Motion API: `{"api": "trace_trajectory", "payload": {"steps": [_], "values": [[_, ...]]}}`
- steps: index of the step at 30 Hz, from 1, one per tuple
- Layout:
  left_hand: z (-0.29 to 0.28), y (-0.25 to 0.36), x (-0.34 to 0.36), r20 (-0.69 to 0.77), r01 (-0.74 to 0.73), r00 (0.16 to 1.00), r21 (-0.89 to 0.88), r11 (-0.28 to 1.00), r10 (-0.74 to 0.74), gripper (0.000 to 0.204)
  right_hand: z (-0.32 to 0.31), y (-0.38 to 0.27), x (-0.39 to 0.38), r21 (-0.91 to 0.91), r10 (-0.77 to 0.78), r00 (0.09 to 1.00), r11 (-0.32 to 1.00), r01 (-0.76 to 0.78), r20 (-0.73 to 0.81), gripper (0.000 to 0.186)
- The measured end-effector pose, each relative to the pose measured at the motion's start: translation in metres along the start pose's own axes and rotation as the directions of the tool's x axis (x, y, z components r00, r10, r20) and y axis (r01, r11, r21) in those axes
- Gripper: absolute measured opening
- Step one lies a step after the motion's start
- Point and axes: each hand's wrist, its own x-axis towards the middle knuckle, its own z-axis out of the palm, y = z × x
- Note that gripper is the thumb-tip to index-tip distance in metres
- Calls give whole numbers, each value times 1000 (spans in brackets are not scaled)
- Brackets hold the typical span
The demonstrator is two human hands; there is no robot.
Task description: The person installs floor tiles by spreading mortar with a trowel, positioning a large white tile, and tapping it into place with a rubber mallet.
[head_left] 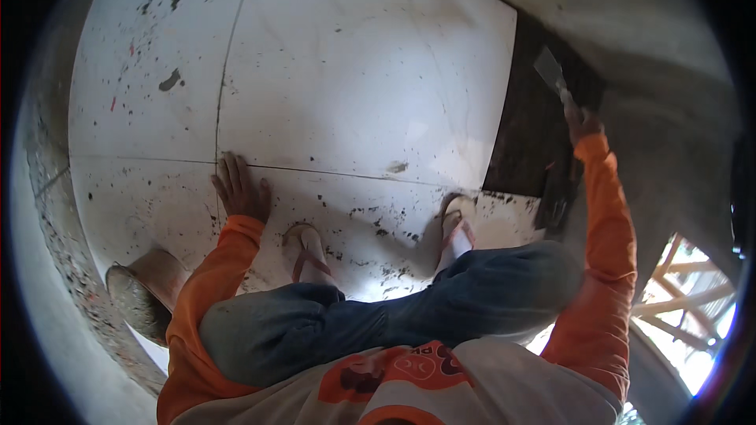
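While crouched on white floor tiles (346,71), a person braces the left hand (240,189) flat on the floor, fingers spread and palm down, just below the grout line (339,173) where two tiles meet; the hand holds nothing and appears to carry weight so the body can lean toward the right. Below and to the left of that hand sits a mortar-caked bucket (146,295), tipped toward the person and kept within easy reach, though its contents cannot be made out. Between the hands, two feet in sandals (307,256) stand on mortar-spattered tile, the blue-trousered knees drawn up over them. Farther right, the orange-sleeved arm stretches up and away to the dark untiled strip (531,142) beside the last tile. There the right hand (581,120) is closed around the handle of a trowel (551,72), its flat blade angled above the fist against the dark bed, seemingly held that way to work the surface. Beyond that hand rises a rough grey wall (669,110).
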Motion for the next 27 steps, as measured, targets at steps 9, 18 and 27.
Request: {"api": "trace_trajectory", "payload": {"steps": [9,18,27], "values": [[-79,59,-31,508,-408,737,-190,893,445,65,216,189,-100,220,373,897,920,-325,-238,59],[-195,128,-55,918,630,394,-238,739,-40,57,214,209,-39,450,401,812,871,-195,-424,59],[-280,224,-71,-111,313,892,-547,776,-438,56,286,267,-240,344,620,751,772,-535,-224,69]]}}
